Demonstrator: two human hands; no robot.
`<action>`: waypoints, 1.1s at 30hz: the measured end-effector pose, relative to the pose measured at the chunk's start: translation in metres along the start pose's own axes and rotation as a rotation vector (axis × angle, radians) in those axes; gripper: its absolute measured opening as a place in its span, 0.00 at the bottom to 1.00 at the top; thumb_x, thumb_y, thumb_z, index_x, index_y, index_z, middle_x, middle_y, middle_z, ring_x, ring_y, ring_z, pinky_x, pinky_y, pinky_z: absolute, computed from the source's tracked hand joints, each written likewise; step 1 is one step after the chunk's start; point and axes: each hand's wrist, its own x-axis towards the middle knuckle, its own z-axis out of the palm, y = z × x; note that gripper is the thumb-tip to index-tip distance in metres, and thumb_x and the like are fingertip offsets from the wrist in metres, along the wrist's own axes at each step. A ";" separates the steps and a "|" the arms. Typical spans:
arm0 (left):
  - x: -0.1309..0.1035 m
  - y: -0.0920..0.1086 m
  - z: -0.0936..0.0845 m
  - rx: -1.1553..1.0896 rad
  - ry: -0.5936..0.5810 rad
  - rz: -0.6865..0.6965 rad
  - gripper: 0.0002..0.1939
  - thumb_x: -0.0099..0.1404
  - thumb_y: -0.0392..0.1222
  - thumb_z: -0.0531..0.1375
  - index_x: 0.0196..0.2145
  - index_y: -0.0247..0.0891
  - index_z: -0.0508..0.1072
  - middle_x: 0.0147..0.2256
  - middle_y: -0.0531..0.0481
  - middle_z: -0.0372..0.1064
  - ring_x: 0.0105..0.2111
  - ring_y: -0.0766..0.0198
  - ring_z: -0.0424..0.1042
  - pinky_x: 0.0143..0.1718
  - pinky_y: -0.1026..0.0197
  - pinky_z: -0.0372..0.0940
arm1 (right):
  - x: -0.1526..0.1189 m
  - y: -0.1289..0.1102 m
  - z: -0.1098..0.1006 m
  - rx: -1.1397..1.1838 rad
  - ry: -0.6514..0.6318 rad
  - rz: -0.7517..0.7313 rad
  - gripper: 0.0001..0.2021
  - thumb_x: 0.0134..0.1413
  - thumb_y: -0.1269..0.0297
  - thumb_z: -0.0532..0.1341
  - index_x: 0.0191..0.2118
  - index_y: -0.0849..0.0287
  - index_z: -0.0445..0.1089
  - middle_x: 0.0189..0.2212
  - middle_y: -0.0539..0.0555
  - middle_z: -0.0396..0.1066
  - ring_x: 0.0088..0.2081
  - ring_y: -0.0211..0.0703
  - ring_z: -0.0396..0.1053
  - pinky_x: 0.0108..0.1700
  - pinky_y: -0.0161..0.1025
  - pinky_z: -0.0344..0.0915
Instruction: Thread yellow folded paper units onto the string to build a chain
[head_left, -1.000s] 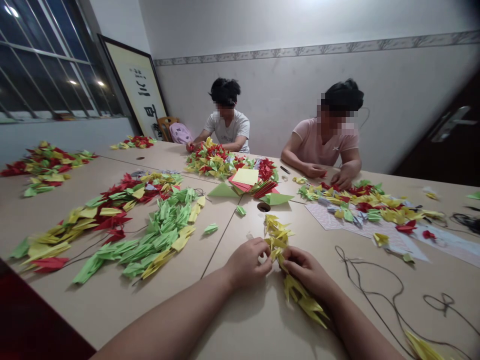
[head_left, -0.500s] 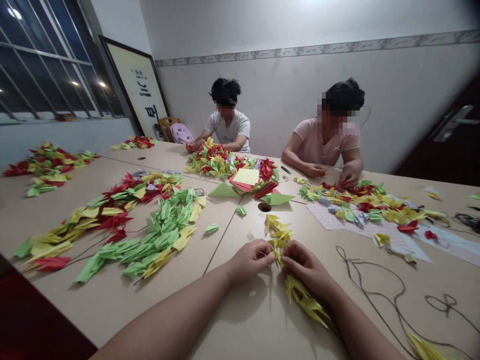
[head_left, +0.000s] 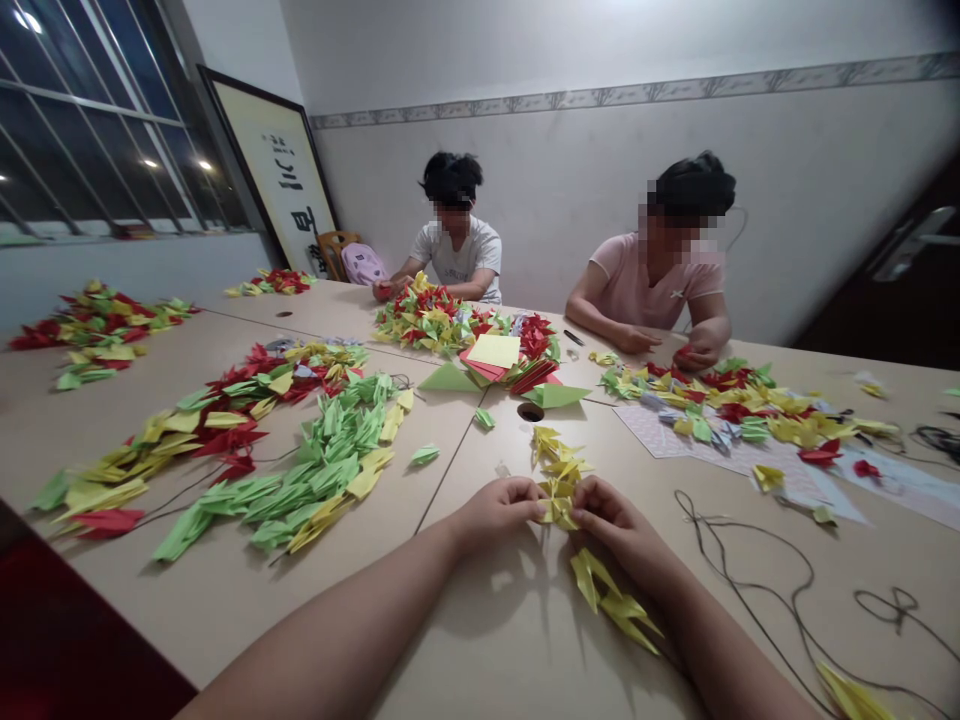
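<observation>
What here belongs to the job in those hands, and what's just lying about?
Seemingly part of the job:
yellow folded paper, pinched between the left hand and right hand
yellow pieces just beyond the hands

Seemingly just lying about:
lilac backpack
framed calligraphy
loose green piece, left of the hands, touched by neither

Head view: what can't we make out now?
All in the head view:
Yellow folded paper: edges covered by fingertips of the left hand and right hand.
Yellow paper at bottom right: cut off by the bottom edge.
Black cable: cut off by the right edge.
Shirt lettering: too small, blurred.
</observation>
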 end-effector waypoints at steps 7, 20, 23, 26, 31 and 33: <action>0.002 -0.004 -0.003 -0.045 -0.005 -0.046 0.16 0.49 0.49 0.61 0.22 0.34 0.63 0.26 0.53 0.62 0.27 0.69 0.60 0.32 0.65 0.54 | 0.000 0.000 -0.001 -0.017 0.001 -0.008 0.11 0.45 0.59 0.61 0.26 0.58 0.58 0.23 0.46 0.57 0.25 0.34 0.55 0.26 0.32 0.54; 0.001 -0.002 -0.004 -0.113 -0.022 -0.041 0.14 0.49 0.46 0.62 0.22 0.33 0.63 0.26 0.53 0.62 0.28 0.70 0.60 0.33 0.65 0.54 | -0.001 -0.002 0.002 -0.001 0.054 0.034 0.09 0.42 0.59 0.62 0.26 0.59 0.64 0.23 0.47 0.62 0.27 0.36 0.60 0.30 0.35 0.59; 0.001 -0.002 -0.003 -0.083 -0.015 -0.026 0.15 0.49 0.46 0.62 0.21 0.33 0.62 0.27 0.53 0.62 0.28 0.70 0.60 0.33 0.65 0.54 | -0.002 -0.001 0.004 0.015 0.074 0.068 0.10 0.41 0.58 0.63 0.26 0.59 0.65 0.23 0.49 0.64 0.27 0.38 0.63 0.30 0.36 0.61; 0.000 -0.002 -0.002 -0.037 -0.001 -0.034 0.16 0.49 0.48 0.62 0.22 0.33 0.62 0.25 0.53 0.63 0.27 0.69 0.61 0.31 0.65 0.54 | -0.002 0.000 0.004 -0.001 0.074 0.082 0.12 0.38 0.57 0.65 0.26 0.60 0.64 0.23 0.48 0.65 0.25 0.36 0.62 0.26 0.34 0.58; 0.001 -0.004 -0.002 0.003 -0.008 -0.031 0.18 0.49 0.49 0.63 0.22 0.34 0.60 0.23 0.54 0.61 0.24 0.71 0.59 0.27 0.67 0.52 | -0.001 0.002 0.003 -0.004 0.055 0.063 0.14 0.36 0.58 0.66 0.25 0.59 0.63 0.21 0.46 0.64 0.23 0.33 0.59 0.25 0.32 0.56; 0.002 -0.005 -0.002 -0.027 -0.016 -0.009 0.19 0.48 0.49 0.64 0.21 0.34 0.58 0.24 0.54 0.60 0.24 0.71 0.59 0.26 0.67 0.52 | -0.001 0.003 0.003 0.010 0.053 0.054 0.13 0.36 0.59 0.66 0.25 0.59 0.63 0.21 0.46 0.64 0.23 0.33 0.59 0.25 0.33 0.56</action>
